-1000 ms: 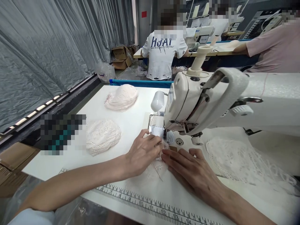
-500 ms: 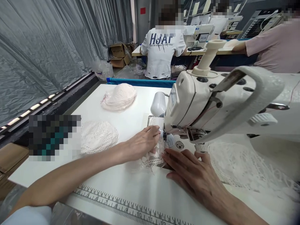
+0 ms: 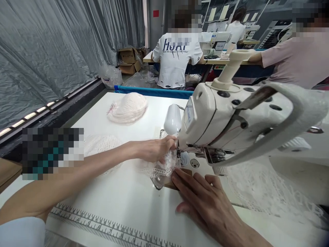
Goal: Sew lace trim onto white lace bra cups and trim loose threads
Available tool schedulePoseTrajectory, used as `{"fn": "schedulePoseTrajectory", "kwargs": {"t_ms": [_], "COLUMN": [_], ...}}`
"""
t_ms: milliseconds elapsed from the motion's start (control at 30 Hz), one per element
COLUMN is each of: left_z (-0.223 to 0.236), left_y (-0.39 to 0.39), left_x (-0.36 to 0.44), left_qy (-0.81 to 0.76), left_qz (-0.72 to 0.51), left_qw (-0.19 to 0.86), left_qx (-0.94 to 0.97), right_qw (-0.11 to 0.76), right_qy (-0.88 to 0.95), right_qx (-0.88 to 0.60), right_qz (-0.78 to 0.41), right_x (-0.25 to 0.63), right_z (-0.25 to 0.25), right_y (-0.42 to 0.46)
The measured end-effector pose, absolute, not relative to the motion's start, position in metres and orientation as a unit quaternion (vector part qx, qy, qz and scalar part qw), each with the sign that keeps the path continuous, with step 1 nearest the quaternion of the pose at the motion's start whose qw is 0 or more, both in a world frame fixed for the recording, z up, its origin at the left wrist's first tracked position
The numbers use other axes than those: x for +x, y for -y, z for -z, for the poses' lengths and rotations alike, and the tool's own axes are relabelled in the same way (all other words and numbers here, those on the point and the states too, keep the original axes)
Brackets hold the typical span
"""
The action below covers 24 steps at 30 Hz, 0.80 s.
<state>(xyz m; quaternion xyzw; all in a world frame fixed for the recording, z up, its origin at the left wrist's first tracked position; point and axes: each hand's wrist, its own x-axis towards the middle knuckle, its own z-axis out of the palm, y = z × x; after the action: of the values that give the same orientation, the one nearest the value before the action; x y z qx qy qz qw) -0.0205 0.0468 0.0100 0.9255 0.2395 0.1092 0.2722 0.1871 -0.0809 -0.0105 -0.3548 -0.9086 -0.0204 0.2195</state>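
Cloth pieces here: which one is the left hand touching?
The middle piece at the sewing machine, against the left hand. The far pile, the white pile partly behind the forearm, and the right-side lace lie apart from that hand.

Wearer's hands (image 3: 203, 199), two. Near sewing machine (image 3: 202, 111), one. Fabric heaps (image 3: 132, 108), three. Held lace (image 3: 167, 166), one piece. Co-workers (image 3: 177, 65), three. Ruler (image 3: 110, 227), one.
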Motion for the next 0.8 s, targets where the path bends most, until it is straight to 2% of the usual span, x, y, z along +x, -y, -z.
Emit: {"fn": "schedulePoseTrajectory", "kwargs": {"t_ms": [267,500,600,700,800], "left_z": [-0.017,-0.016,-0.019,-0.022,-0.02], "left_y": [-0.047,-0.05,-0.035,-0.007,0.017], "left_x": [-0.019,-0.019,-0.02,-0.02,-0.018], "left_qy": [-0.223,-0.227,-0.234,-0.249,-0.215], "left_qz": [-0.065,-0.042,-0.069,-0.116,-0.104], "left_qw": [0.351,0.321,0.249,0.109,0.025], "left_qx": [0.907,0.919,0.937,0.955,0.971], "right_qw": [0.215,0.215,0.22,0.228,0.238], "right_qy": [0.912,0.911,0.91,0.907,0.903], "right_qx": [-0.348,-0.349,-0.349,-0.351,-0.354], "right_qz": [0.042,0.043,0.047,0.044,0.046], "right_x": [0.187,0.187,0.186,0.186,0.185], "right_z": [0.012,0.012,0.012,0.013,0.013], "right_y": [0.08,0.081,0.081,0.082,0.082]}}
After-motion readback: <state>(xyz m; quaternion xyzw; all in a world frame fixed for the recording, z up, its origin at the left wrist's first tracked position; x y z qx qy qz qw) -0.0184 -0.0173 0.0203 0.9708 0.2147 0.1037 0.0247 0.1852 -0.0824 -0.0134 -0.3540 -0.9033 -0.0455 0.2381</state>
